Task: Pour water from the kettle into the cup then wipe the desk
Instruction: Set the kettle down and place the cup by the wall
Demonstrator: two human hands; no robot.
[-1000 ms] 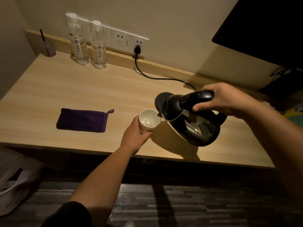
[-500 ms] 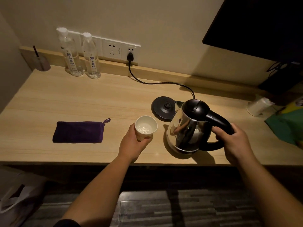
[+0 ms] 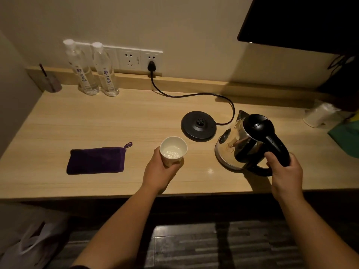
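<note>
A white paper cup (image 3: 173, 150) with water in it is held upright by my left hand (image 3: 160, 171) near the front of the wooden desk (image 3: 97, 123). The steel kettle (image 3: 240, 142) with a black lid and handle stands on the desk to the right, beside its round black base (image 3: 198, 126). My right hand (image 3: 284, 171) grips the kettle's handle from the near side. A folded purple cloth (image 3: 96, 161) lies flat to the left of the cup.
Two water bottles (image 3: 93, 70) stand at the back left below the wall sockets (image 3: 139, 60). The base's cord (image 3: 194, 96) runs to a plug. A small holder (image 3: 51, 82) sits in the back left corner. A white roll (image 3: 318, 114) and a green item (image 3: 347, 138) lie at the right.
The kettle has gone from tilted over the cup to upright on the desk, right of its base. The cup stays in my left hand, moved slightly away from the kettle.
</note>
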